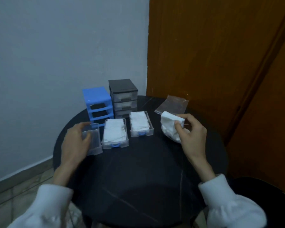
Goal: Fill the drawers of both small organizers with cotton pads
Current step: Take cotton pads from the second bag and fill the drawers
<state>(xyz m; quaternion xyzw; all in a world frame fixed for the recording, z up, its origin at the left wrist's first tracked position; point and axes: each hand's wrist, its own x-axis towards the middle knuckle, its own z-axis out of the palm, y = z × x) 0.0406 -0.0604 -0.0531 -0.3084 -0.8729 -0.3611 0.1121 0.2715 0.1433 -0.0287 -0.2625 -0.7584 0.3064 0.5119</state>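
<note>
Fingertips of the right hand pinch the top few cotton pads off a white stack, thumb on the near side and forefinger over the far edge. That stack sits to the right of the blue organizer, just in front of an empty clear bag. The left hand curls around an empty clear drawer, thumb on its near wall, holding it steady in front of the blue organizer and slightly to its left. Two more drawers stand in front of that frame: a near filled drawer just beside the empty one, and a far filled drawer further right, both packed with white pads and both showing blue handles. All three slots in the blue organizer are vacant. The black organizer stands touching its right side, its drawers in place, with pale contents faintly visible through the upper fronts.

Cotton pads are light, soft and compressible; they cling to each other and shed layers, so a pinch at one corner will likely fan the stack. A grip across both flat faces should keep them square. The drawer is thin, stiff plastic, light enough to skid on the dark round table, so bracing it matters.
</note>
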